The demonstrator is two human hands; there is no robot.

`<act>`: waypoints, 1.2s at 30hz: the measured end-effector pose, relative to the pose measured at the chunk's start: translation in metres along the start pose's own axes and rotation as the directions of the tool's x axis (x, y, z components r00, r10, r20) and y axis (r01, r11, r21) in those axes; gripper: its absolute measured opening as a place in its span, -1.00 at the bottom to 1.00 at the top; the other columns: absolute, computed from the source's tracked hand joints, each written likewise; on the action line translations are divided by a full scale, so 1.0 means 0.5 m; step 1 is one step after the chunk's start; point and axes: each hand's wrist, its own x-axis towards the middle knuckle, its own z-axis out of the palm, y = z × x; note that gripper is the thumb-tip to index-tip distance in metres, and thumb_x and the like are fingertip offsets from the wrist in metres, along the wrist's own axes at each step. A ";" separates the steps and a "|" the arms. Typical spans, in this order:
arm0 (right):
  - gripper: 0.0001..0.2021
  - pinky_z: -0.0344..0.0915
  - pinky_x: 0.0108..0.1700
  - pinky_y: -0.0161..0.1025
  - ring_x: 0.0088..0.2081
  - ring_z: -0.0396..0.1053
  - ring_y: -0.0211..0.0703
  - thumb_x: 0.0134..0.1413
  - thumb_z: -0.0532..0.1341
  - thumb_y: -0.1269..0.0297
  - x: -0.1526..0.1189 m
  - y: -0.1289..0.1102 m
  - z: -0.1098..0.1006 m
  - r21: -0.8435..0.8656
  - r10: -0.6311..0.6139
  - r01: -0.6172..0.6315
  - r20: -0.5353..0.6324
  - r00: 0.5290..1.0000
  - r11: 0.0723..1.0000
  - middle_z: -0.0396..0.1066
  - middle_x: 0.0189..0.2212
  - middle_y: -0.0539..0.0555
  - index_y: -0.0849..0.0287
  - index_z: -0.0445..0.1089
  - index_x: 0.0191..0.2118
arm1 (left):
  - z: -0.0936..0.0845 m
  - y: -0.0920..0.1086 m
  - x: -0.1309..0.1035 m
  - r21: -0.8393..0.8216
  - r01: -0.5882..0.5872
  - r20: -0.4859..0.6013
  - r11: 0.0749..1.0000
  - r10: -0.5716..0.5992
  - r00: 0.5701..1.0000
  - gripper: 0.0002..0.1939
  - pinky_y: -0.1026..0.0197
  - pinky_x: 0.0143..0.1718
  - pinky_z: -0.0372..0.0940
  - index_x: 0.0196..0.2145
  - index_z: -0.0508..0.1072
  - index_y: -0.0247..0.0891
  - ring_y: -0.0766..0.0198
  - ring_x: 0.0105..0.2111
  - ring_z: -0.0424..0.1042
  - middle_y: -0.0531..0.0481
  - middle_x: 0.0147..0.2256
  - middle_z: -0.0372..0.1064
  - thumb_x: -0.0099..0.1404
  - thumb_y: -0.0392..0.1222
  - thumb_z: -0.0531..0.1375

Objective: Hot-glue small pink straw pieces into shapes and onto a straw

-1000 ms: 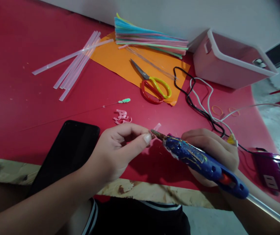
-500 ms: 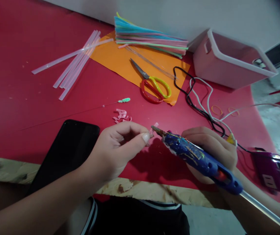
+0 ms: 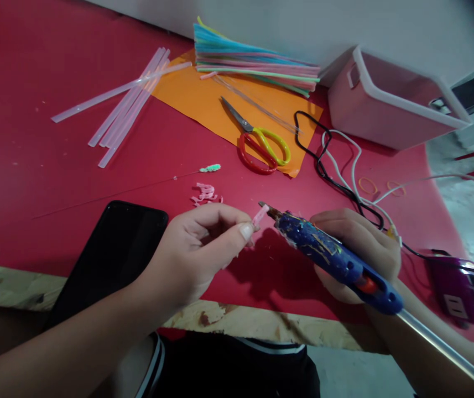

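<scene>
1. Head view: here's the left hand (image 3: pixel 206 249), low centre of the frame, thumb and forefinger pinching a narrow, pale-pink strip (image 3: pixel 260 214), whose free end points up and to the right.
2. Over to the right hand (image 3: pixel 355 249), right of centre, fingers curled around the far side of a blue plastic glue gun (image 3: pixel 338 262) smeared with dried residue; the grip itself is hidden.
3. And the metal nozzle (image 3: pixel 275 213) sits right at the strip's upper end, in the middle of the frame! Touching or just behind it? Can't tell from here.
4. Out of the gun's back runs a long translucent glue stick (image 3: pixel 444 345), off towards the lower right corner.
5. Just above the left hand, a little heap of curly pink scraps (image 3: pixel 206 192) lies on the red tabletop (image 3: pixel 54 166); left of that hand, a black, flat phone (image 3: pixel 112 254), partly behind the forearm.
6. Upper centre, red-and-yellow-handled metal scissors (image 3: pixel 262 152) rest on an orange sheet (image 3: pixel 203 105), blades pointing up and left.
</scene>
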 end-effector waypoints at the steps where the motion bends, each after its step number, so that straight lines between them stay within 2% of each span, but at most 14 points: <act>1: -0.78 0.48 -0.26 -0.17 -0.26 0.48 -0.08 0.15 0.22 0.32 0.001 0.000 0.000 -0.011 -0.003 0.003 -0.005 1.000 1.000 0.48 -0.29 0.17 0.19 0.39 -0.07 | 0.001 0.001 0.000 0.009 -0.003 0.000 1.000 0.003 1.000 -0.86 0.53 -0.54 0.18 -0.41 0.59 -0.21 0.58 -0.58 0.27 0.17 -0.48 0.49 0.32 -0.35 0.30; 7: -0.81 0.48 -0.25 -0.18 -0.25 0.48 -0.10 0.12 0.21 0.43 -0.005 -0.006 0.001 -0.054 0.025 -0.032 -0.111 0.993 0.998 0.47 -0.27 0.13 0.17 0.41 -0.12 | 0.007 0.006 0.004 0.100 -0.024 -0.009 0.995 0.025 1.000 -0.86 0.52 -0.56 0.19 -0.42 0.57 -0.23 0.58 -0.59 0.26 0.19 -0.51 0.46 0.27 -0.40 0.30; 11: -0.78 0.49 -0.21 -0.20 -0.23 0.49 -0.12 0.12 0.20 0.49 -0.005 -0.012 0.002 -0.024 -0.009 0.009 -0.003 1.000 1.000 0.48 -0.23 0.13 0.18 0.39 -0.10 | 0.008 0.005 0.006 0.114 -0.032 -0.006 0.993 0.033 0.999 -0.85 0.54 -0.57 0.18 -0.42 0.56 -0.22 0.58 -0.60 0.25 0.22 -0.53 0.42 0.27 -0.40 0.30; 14: -0.77 0.48 -0.22 -0.20 -0.24 0.49 -0.12 0.13 0.20 0.46 -0.002 -0.009 0.002 -0.006 -0.007 0.007 0.023 1.000 1.000 0.47 -0.25 0.13 0.17 0.37 -0.08 | 0.009 0.005 0.005 0.112 -0.042 -0.014 0.993 0.044 0.999 -0.86 0.54 -0.55 0.20 -0.43 0.56 -0.23 0.58 -0.59 0.26 0.20 -0.53 0.43 0.27 -0.39 0.30; 19: -0.71 0.46 -0.23 -0.11 -0.24 0.47 -0.02 0.09 0.23 0.35 0.004 0.004 0.005 -0.051 0.052 -0.050 0.026 0.998 0.997 0.46 -0.27 0.17 0.15 0.34 -0.04 | 0.009 0.006 0.002 0.130 -0.042 -0.019 0.991 0.045 0.999 -0.86 0.52 -0.56 0.19 -0.41 0.56 -0.21 0.57 -0.59 0.25 0.19 -0.49 0.46 0.30 -0.36 0.28; 23: -0.60 0.44 -0.24 -0.06 -0.23 0.44 0.01 0.01 0.21 0.34 0.010 0.009 0.009 -0.120 0.178 -0.158 0.183 0.967 0.980 0.43 -0.22 0.19 0.17 0.29 0.03 | 0.010 0.005 -0.002 0.229 -0.103 0.019 0.968 0.101 0.995 -0.87 0.49 -0.55 0.21 -0.38 0.52 -0.21 0.55 -0.57 0.27 0.19 -0.46 0.45 0.32 -0.37 0.25; 26: -0.50 0.42 -0.06 0.09 -0.07 0.42 0.13 -0.11 0.16 0.44 0.009 0.011 0.012 -0.189 0.223 -0.174 0.283 0.933 0.967 0.40 -0.09 0.24 0.19 0.30 0.06 | 0.009 0.002 -0.007 0.399 -0.210 0.095 0.893 0.187 0.978 -0.90 0.40 -0.43 0.32 -0.34 0.53 -0.21 0.44 -0.46 0.41 0.13 -0.41 0.49 0.34 -0.34 0.24; 29: -0.48 0.36 0.05 0.17 0.00 0.39 0.15 -0.13 0.12 0.51 0.008 0.011 0.010 -0.189 0.226 -0.175 0.303 0.926 0.966 0.39 -0.01 0.23 0.17 0.36 0.05 | 0.006 0.001 -0.011 0.544 -0.356 0.189 0.760 0.302 0.934 -0.90 0.32 -0.40 0.33 -0.30 0.53 -0.21 0.35 -0.41 0.45 0.06 -0.37 0.50 0.37 -0.31 0.21; 31: -0.50 0.34 0.06 0.17 0.00 0.39 0.14 -0.08 0.13 0.50 0.010 0.006 0.006 -0.155 0.190 -0.159 0.211 0.959 0.975 0.40 0.00 0.23 0.16 0.39 0.05 | 0.006 0.001 -0.011 0.617 -0.419 0.244 0.666 0.344 0.907 -0.88 0.29 -0.37 0.32 -0.30 0.53 -0.23 0.34 -0.41 0.44 0.04 -0.38 0.51 0.38 -0.34 0.19; 33: -0.54 0.35 0.02 0.10 -0.03 0.42 0.10 -0.01 0.16 0.46 0.015 -0.007 0.002 -0.091 0.143 -0.137 0.069 0.987 0.986 0.42 -0.02 0.21 0.14 0.42 0.06 | 0.005 0.000 -0.010 0.658 -0.478 0.315 0.582 0.364 0.876 -0.87 0.27 -0.33 0.33 -0.31 0.52 -0.25 0.32 -0.40 0.44 0.02 -0.40 0.51 0.38 -0.35 0.19; 34: -0.58 0.35 -0.01 0.06 -0.06 0.43 0.06 0.02 0.19 0.44 0.018 -0.015 0.001 -0.052 0.132 -0.131 0.014 0.991 0.990 0.44 -0.06 0.19 0.12 0.43 0.05 | 0.005 -0.001 -0.009 0.663 -0.510 0.351 0.549 0.373 0.859 -0.88 0.28 -0.33 0.33 -0.31 0.52 -0.25 0.32 -0.40 0.43 0.01 -0.40 0.51 0.38 -0.35 0.19; 36: -0.65 0.35 -0.06 0.01 -0.12 0.43 0.00 0.07 0.25 0.38 0.023 -0.032 0.001 0.008 0.116 -0.116 -0.022 0.993 0.993 0.46 -0.12 0.15 0.10 0.45 0.02 | 0.004 -0.005 -0.009 0.650 -0.569 0.418 0.504 0.387 0.822 -0.88 0.28 -0.32 0.33 -0.28 0.53 -0.26 0.32 -0.39 0.44 0.00 -0.39 0.53 0.38 -0.35 0.20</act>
